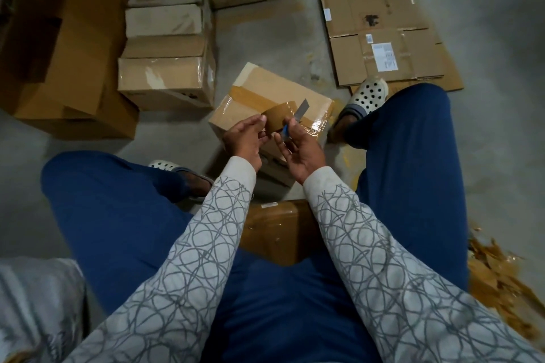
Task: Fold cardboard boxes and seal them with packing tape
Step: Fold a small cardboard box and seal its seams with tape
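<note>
The fingers (261, 118) of the left hand (243, 140) are partly curled. With the thumb on top they hold a brown tape roll (277, 116) from its left side. The right hand (302, 153) sits just right of it. Its thumb and forefinger pinch the blue handle of a utility knife (303, 107), and its other fingers lie loose and spread.

The blade rises from that pinch and points far and right, with its flat just beside the right edge of the roll. The roll therefore lies immediately left of the blade, between the two hands, and the right hand is the one placed to cut.

I cannot tell whether a strip of tape runs from the roll down to the box.

Both hands hover over a closed cardboard box (265, 85) on the floor (265, 32) between the person's feet. A brown tape band already crosses its top from far left to near right, passing under the roll.

The cut probably calls for drawing the blade across the tape just right of the roll, away from the left thumb.
</note>
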